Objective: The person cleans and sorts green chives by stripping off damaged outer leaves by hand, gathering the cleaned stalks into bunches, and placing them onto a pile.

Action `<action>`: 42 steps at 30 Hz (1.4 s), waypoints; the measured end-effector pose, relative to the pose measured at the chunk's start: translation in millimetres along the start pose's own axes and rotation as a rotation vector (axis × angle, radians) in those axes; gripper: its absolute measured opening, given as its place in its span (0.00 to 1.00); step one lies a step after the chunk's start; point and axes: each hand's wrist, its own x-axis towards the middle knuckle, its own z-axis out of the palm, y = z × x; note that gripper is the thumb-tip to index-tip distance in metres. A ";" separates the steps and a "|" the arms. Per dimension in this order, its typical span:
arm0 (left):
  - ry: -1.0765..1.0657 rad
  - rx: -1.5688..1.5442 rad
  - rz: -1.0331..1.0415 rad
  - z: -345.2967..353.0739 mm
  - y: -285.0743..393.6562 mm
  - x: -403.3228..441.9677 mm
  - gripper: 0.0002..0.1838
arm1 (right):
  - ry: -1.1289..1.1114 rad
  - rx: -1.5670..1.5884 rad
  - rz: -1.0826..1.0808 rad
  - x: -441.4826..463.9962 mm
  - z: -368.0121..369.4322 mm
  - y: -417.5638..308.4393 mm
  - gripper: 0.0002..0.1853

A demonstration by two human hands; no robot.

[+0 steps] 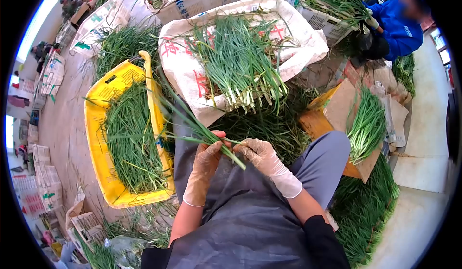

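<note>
Above the dark apron, my gloved left hand (208, 161) is closed round a small bunch of green stalks (231, 156), whose leaves fan out to the upper left. My gloved right hand (257, 154) pinches a thin stalk end just right of the bunch. Beyond both hands, a pile of leafy green stalks (236, 57) lies on a white sheet with red characters (175, 72), pale ends toward me. To the left, a yellow crate (98, 139) holds more green leaves (132, 134).
At the right, a cardboard box (337, 105) has a bundle of greens (368, 125) on it. A person in blue (397, 28) sits at the upper right beside a crate of greens (325, 24). More greens (365, 211) lie at the lower right.
</note>
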 end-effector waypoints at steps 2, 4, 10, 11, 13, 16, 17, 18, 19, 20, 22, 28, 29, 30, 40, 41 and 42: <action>0.048 -0.055 -0.046 -3.2 2.8 -1.5 0.21 | -0.079 0.107 -0.010 -4.1 -4.9 -3.7 0.08; 0.085 0.078 0.002 -16.2 10.8 2.3 0.24 | -0.026 0.113 0.081 -7.6 -30.7 -4.0 0.09; 0.428 0.003 0.345 -73.9 73.4 -5.4 0.29 | 0.473 -1.313 0.035 12.1 -68.6 26.1 0.11; 0.466 0.071 0.378 -67.4 80.3 -5.0 0.31 | 0.555 -1.195 -0.200 24.9 -50.3 1.4 0.09; 0.490 0.166 0.330 -65.1 79.5 4.1 0.31 | 0.617 -1.126 -0.483 60.7 -14.8 -34.1 0.07; 0.513 0.199 0.323 -32.5 74.9 21.7 0.26 | 0.647 -1.508 -0.361 137.5 10.0 -13.7 0.07; 0.481 0.142 0.263 -29.3 70.8 24.2 0.23 | 0.617 -1.595 -0.229 152.0 11.7 -18.5 0.07; 0.447 0.083 0.207 -27.9 67.5 29.1 0.21 | 0.620 -1.599 -0.232 150.5 7.7 -19.4 0.07; 0.418 0.036 0.171 -28.8 61.9 34.3 0.18 | 0.663 -1.363 -0.342 145.9 -0.9 -20.3 0.06; 0.398 -0.010 0.132 -30.7 54.1 35.0 0.15 | 0.684 -1.120 -0.440 133.3 -3.9 -32.8 0.06; 0.333 -0.070 0.064 -25.4 39.9 37.0 0.13 | 0.658 -0.816 -0.473 99.0 -3.9 -48.4 0.05; 0.359 -0.072 -0.197 -2.5 -18.1 54.0 0.11 | 0.334 -0.294 -0.226 19.0 32.2 11.0 0.09; 0.382 -0.040 -0.180 0.3 -21.3 50.9 0.10 | 0.223 -0.551 -0.050 14.4 27.6 13.2 0.13; 0.401 -0.004 -0.168 4.2 -25.0 47.5 0.10 | 0.230 -0.547 -0.046 17.0 27.4 20.4 0.13; 0.479 -0.003 -0.049 10.5 -19.5 27.5 0.13 | 0.394 0.234 -0.002 15.3 -6.2 33.4 0.10; 0.456 -0.006 0.028 2.5 -16.2 29.3 0.14 | 0.381 -0.099 0.058 9.8 -24.6 38.1 0.11; 0.389 0.023 0.046 -10.9 -11.9 29.6 0.14 | 0.361 -0.430 0.119 4.0 -46.5 47.9 0.13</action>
